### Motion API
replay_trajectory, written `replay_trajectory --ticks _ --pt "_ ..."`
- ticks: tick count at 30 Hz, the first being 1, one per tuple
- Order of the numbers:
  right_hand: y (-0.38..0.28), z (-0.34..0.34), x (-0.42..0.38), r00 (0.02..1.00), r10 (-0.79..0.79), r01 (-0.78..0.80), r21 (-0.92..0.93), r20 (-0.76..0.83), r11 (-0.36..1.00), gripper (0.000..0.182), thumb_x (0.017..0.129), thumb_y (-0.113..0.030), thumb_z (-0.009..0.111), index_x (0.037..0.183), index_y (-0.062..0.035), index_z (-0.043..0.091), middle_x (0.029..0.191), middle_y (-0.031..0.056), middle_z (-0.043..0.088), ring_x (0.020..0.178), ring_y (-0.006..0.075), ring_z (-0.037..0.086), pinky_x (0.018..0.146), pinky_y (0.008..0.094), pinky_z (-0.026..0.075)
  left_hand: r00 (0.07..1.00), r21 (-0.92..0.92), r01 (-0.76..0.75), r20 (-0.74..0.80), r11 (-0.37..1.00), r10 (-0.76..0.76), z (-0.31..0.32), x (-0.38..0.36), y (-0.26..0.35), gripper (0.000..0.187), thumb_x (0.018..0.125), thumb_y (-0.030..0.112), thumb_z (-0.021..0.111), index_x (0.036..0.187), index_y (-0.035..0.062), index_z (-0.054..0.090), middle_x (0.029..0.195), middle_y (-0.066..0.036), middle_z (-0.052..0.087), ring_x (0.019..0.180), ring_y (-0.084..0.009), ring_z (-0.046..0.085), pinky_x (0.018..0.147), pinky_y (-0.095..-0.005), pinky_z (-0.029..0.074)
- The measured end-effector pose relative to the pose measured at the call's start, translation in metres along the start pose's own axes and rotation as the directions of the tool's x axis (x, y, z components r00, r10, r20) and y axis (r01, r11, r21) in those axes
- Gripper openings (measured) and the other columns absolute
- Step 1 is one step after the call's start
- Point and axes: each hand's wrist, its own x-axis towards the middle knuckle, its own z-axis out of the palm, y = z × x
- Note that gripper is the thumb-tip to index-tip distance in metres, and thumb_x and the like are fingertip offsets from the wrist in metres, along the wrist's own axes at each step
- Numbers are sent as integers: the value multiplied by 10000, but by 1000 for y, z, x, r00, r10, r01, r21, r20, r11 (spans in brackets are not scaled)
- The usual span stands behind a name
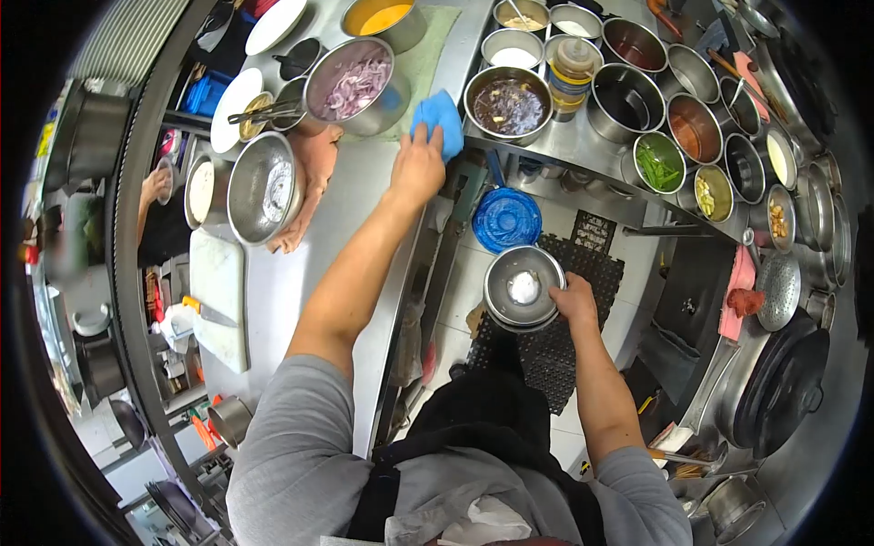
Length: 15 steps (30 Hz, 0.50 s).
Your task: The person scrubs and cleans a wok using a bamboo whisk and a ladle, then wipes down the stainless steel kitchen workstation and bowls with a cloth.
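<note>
My left hand (pixel 419 166) reaches to the steel counter's edge, its fingers closed on a bunched blue cloth (pixel 438 120). Just beyond the cloth stands a steel pot of sliced red onions (pixel 358 86), resting partly on a green towel (pixel 428 59). In front of my body, my right hand (pixel 574 298) grips the rim of a round steel mixing bowl (pixel 510 305) above the floor mat. Its inside looks bare, with a bright reflection at the bottom. Right of the blue cloth sits a pan of dark sauce (pixel 508 102).
Left on the counter (pixel 300 291) are another steel bowl (pixel 264 188) and a white cutting board (pixel 217 341) with a knife (pixel 209 311). Pots of sauces and chopped vegetables (pixel 657 162) crowd the right side. Below lies a blue lid-like disc (pixel 506 220). Another person's hand (pixel 157 185) shows far left.
</note>
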Motion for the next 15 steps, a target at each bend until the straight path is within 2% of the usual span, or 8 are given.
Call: replay_trajectory --ticks 6,7,9,13,15 --pt "-15 1 -49 988 105 -105 -3 115 994 308 715 -151 628 950 47 644 719 170 662 540 248 642 472 362 506 984 -86 173 45 981 -170 -39 -148 29 557 730 -58 492 1286 -27 486 1289 -263 458 1024 -426 486 902 -443 465" --pt "-15 3 -56 988 84 -83 -17 128 996 308 715 -151 628 950 47 644 719 170 662 540 248 642 472 362 506 980 -79 198 35 977 -196 -46 -173 31 557 730 -58 492 1286 -27 486 1289 -263 458 1024 -426 486 902 -443 465" --pt "-11 9 -68 972 157 -159 -3 177 987 314 729 -162 647 966 43 654 746 181 670 551 251 655 493 359 519 948 -103 304 126 947 -291 -57 -223 35 573 727 -61 505 1298 -8 486 1300 -257 448 1048 -414 483 924 -438 455" --pt "-8 22 -84 965 119 -101 -89 235 991 291 728 -127 633 957 53 648 690 163 660 507 234 637 475 348 513 903 -142 428 101 892 -417 -80 -321 46 593 710 -78 532 1294 19 505 1305 -238 447 1066 -399 479 925 -436 454" --pt "-8 27 -91 960 93 -62 -125 265 990 288 731 -129 633 952 56 647 694 161 661 509 231 639 474 347 514 852 -185 523 127 832 -507 -95 -375 56 601 694 -95 552 1279 38 529 1297 -228 458 1061 -396 484 921 -436 456"
